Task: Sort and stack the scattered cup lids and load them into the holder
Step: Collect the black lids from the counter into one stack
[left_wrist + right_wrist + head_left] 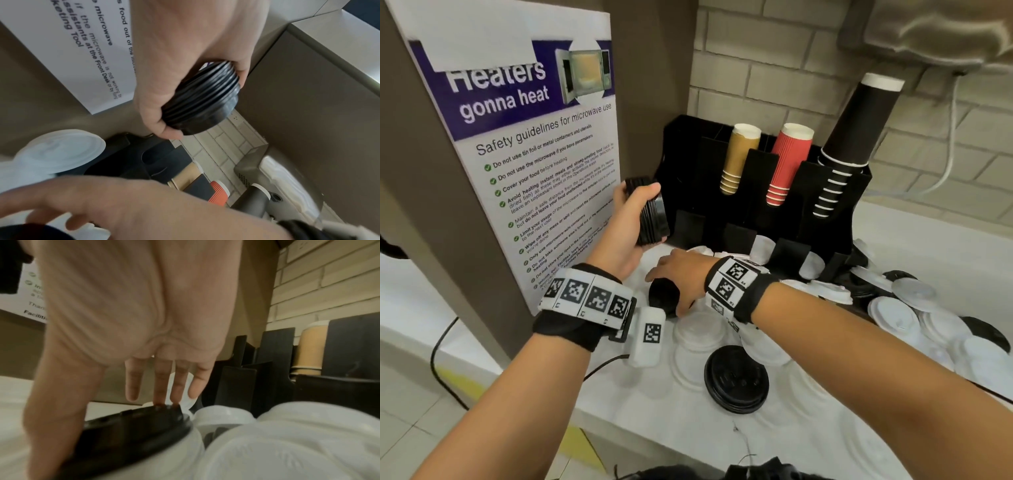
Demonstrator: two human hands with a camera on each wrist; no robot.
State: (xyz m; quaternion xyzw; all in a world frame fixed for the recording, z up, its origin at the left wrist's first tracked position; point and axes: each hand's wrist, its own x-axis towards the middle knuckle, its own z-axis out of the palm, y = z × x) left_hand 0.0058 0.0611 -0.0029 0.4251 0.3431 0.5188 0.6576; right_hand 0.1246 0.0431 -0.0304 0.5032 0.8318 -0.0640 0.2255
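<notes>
Left hand (625,219) grips a stack of black lids (650,210), raised just beside the holder (688,144). Right hand (678,274) lies spread, fingers straight, tips on a single black lid (662,296) on the tabletop (654,418). Holder's upper slots carry cups (787,164); a few white lids (763,248) show at its lower front. Many white and black lids are scattered to the right. Judged early: one black stack built, not yet loaded.
</notes>
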